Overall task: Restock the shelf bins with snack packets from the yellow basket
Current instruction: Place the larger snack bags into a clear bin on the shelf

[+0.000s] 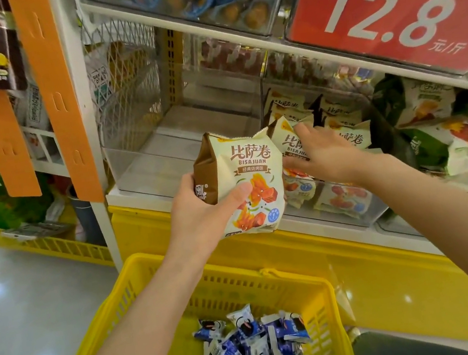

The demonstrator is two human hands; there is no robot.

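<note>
Grips a Bisajuan packet (250,180) mid-frame in curled left hand (198,211) fingers, rests straight right hand (324,158) fingers on matching packets (354,137) in a clear bin (370,212).

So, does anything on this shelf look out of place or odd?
Only the clear bin on the left: it is empty, while the next bin is piled with Bisajuan packets. Nothing looks spilled or torn.

Left hand (201,211) grips a cream snack packet (250,180) dead centre; right hand (324,155) rests on binned packets (354,137) at three o'clock; yellow basket (153,260) at six.
</note>
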